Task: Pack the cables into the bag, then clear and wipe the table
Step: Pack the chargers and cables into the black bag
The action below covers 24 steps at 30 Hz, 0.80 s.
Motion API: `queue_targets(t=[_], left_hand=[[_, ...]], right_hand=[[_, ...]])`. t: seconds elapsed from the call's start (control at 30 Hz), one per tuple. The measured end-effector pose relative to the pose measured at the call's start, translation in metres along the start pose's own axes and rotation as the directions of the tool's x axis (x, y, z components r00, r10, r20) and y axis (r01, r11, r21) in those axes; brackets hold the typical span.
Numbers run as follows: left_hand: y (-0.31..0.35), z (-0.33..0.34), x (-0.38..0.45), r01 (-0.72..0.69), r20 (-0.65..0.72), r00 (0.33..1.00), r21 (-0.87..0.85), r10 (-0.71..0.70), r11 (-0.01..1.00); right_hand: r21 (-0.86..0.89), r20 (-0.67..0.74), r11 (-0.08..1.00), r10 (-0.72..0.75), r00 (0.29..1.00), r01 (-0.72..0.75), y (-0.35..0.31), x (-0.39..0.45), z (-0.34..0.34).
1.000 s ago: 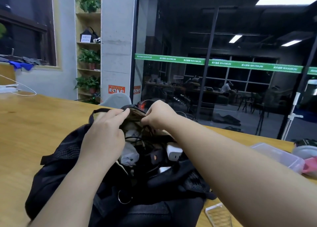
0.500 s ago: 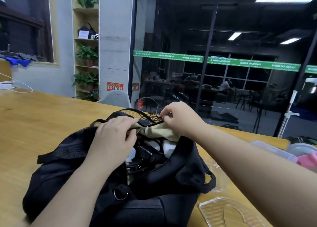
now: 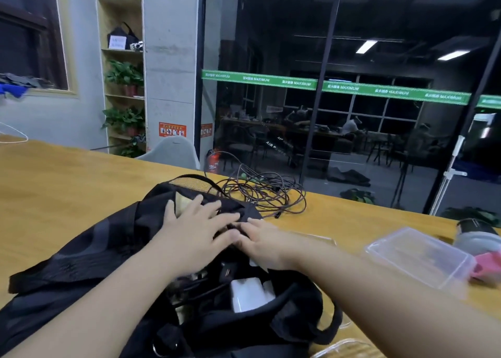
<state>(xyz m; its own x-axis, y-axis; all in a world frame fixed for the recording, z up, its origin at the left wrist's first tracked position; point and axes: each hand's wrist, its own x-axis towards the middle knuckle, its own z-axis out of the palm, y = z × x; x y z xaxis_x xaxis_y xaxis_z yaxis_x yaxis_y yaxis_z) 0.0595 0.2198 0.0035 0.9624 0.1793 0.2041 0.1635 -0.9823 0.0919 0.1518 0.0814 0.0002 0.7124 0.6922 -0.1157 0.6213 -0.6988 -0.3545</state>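
On the wooden table point(image 3: 67, 184), near its front edge, the black bag point(image 3: 113, 252) lay slumped with its mouth open toward the camera, and a tangle of brown cables point(image 3: 264, 192) sat on the tabletop just behind it, touching or nearly touching its far rim. Inside the opening a white charger block point(image 3: 250, 294) showed, along with dark shapes too shadowed to make out; both forearms covered much of the interior, and the bag's near end ran off the bottom of the view. The left hand point(image 3: 195, 227) lay flat on the bag's upper flap with its fingers straight and spread, pressing the fabric. The right hand point(image 3: 260, 239) rested at the edge of the opening beside it, fingertips meeting the left hand's; motion blur hid whether those fingers pinched the fabric or merely touched it. To the right stood a clear plastic box point(image 3: 418, 254), with a pink item point(image 3: 488, 265) and a grey container point(image 3: 477, 235) beyond it, partly cut off.
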Motion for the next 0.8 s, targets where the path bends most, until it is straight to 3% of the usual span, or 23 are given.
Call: queue_targets(t=[0.07,0.13,0.23,0.3,0.37,0.47,0.53,0.67,0.73,0.8], left_hand=[[-0.001,0.005,-0.003,-0.002,0.036,0.999,0.019,0.002,1.0],[-0.002,0.004,-0.004,0.023,0.068,0.997,-0.011,-0.022,1.0],[0.001,0.005,-0.004,0.012,0.054,0.998,0.006,-0.012,1.0],[0.0,0.009,-0.003,0.003,0.021,1.0,0.024,-0.004,1.0],[-0.001,0.012,-0.005,0.007,-0.018,1.0,0.034,-0.006,0.999],[-0.001,0.014,-0.006,-0.031,-0.084,0.996,0.049,0.035,0.998],[-0.001,0.014,-0.007,-0.069,-0.137,0.988,0.053,0.076,0.996],[-0.007,0.021,-0.006,-0.051,-0.247,0.966,0.085,0.071,0.995],[-0.007,0.022,-0.005,-0.076,-0.278,0.955,0.1,0.101,0.992],[-0.007,0.025,-0.003,-0.099,-0.299,0.947,0.076,0.117,0.992]], right_hand=[[0.166,-0.032,0.984,0.07,0.997,-0.064,0.003,0.001,-0.005],[0.303,0.03,0.944,0.13,0.991,-0.133,-0.001,-0.002,-0.015],[0.292,0.115,0.956,-0.016,0.993,-0.019,0.002,0.002,-0.024],[0.37,0.031,0.929,0.016,0.999,-0.026,0.011,0.016,-0.032],[0.254,-0.18,0.967,0.081,0.98,-0.033,0.018,0.037,-0.042],[0.082,-0.464,0.993,0.116,0.878,-0.088,0.026,0.069,-0.047],[0.035,-0.471,0.993,0.113,0.875,-0.109,0.029,0.085,-0.041],[0.03,-0.32,0.982,0.186,0.929,-0.186,0.03,0.112,-0.033],[0.028,-0.318,0.976,0.214,0.924,-0.216,0.029,0.122,-0.037],[-0.083,-0.329,0.971,0.187,0.926,-0.226,0.031,0.129,-0.042]])
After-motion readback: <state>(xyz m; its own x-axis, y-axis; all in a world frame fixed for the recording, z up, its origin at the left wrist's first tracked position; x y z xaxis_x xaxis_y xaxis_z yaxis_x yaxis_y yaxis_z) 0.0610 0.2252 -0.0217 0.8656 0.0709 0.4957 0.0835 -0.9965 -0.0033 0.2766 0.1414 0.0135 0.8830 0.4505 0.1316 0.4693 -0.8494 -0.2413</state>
